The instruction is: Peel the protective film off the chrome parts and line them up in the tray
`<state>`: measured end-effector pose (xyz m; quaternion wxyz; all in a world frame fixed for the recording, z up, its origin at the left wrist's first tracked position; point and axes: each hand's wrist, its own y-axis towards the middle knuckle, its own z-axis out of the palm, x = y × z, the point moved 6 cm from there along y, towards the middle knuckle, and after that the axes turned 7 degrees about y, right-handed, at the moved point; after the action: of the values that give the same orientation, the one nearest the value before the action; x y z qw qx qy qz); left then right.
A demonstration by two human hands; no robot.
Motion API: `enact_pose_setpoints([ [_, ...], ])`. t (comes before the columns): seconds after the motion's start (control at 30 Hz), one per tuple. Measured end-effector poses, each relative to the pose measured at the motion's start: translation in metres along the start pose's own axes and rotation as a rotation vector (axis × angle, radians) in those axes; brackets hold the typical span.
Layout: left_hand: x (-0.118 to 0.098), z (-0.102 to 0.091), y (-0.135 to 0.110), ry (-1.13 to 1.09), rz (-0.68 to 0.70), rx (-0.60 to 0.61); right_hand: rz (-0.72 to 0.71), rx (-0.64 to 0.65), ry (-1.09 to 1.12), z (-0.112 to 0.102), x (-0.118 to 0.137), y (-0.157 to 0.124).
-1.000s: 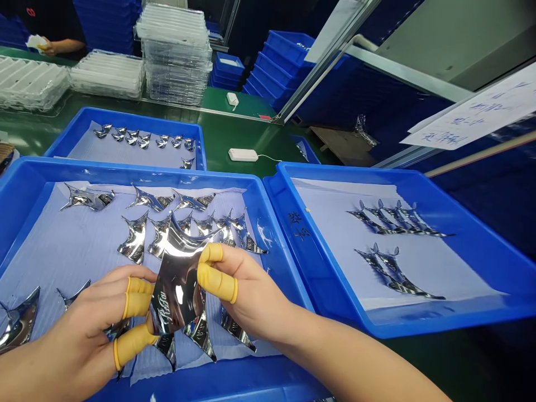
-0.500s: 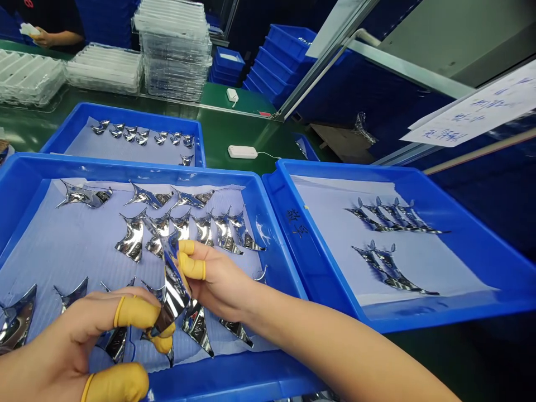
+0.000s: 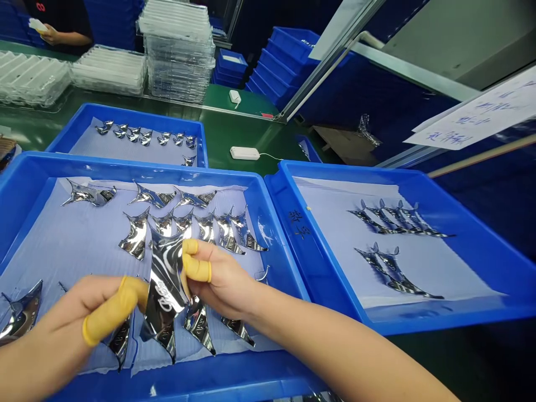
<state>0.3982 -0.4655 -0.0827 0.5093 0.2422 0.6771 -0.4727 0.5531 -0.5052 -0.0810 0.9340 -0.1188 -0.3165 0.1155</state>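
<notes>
Left hand (image 3: 79, 318) and right hand (image 3: 221, 282), both closed on one curved chrome piece (image 3: 164, 296), up off the sheet and over a blue plastic tray (image 3: 125, 167). Right hand pinching the top edge with yellow finger cots (image 3: 196, 269). Left hand pressing on the other side, with one capped finger against the edge.

Right under the held piece, more chrome pieces (image 3: 197, 324), packed close. Lower tip too mixed up with those pieces to tell touching from not touching.

Biggest risk: a slip on the smooth, shiny skin, then a drop onto the pieces below and scratches on the mirror faces. Next risk: too hard a squeeze, and a bent thin point. Also, a poke from a sharp tip into a close neighbor, or a bump from a wrist, with little room in the crowded rows. Smudges, too, from bare skin on the bright face.

In the way: the raised blue rims between this tray and a second blue tray (image 3: 377, 173), just beside it, with two neat rows of chrome pieces (image 3: 393, 218) on a pale sheet. Farther off, a third blue tray (image 3: 125, 114) on a green workbench (image 3: 247, 131), tall stacks of clear plastic trays (image 3: 180, 56), and another person's hand (image 3: 50, 34), well apart.
</notes>
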Motion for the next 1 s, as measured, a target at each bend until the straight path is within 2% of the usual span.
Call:
enact_pose_setpoints([
  [0.13, -0.014, -0.004, 0.018, -0.151, 0.029, -0.041, -0.069, 0.041, -0.173, 0.008, 0.012, -0.01],
  [0.23, -0.009, -0.004, 0.02, -0.201, -0.039, -0.082, -0.077, 0.011, -0.226, 0.009, 0.013, -0.015],
  [0.43, -0.003, 0.001, 0.022, -0.321, -0.082, -0.042, -0.005, -0.058, -0.237, 0.01, 0.009, -0.017],
  [0.53, -0.003, 0.004, 0.026, -0.347, -0.1, 0.0, 0.074, -0.027, -0.174, 0.011, 0.005, -0.016],
  [0.73, -0.005, 0.011, 0.029, -0.344, -0.093, 0.112, 0.086, 0.057, -0.117, 0.014, 0.004, -0.018],
  [0.87, -0.003, 0.007, 0.03, -0.33, -0.086, 0.046, 0.078, 0.055, -0.154, 0.014, 0.007, -0.02],
  [1.0, -0.009, 0.0, 0.029, -0.308, -0.022, -0.019, -0.017, 0.034, -0.218, 0.012, 0.013, -0.017],
])
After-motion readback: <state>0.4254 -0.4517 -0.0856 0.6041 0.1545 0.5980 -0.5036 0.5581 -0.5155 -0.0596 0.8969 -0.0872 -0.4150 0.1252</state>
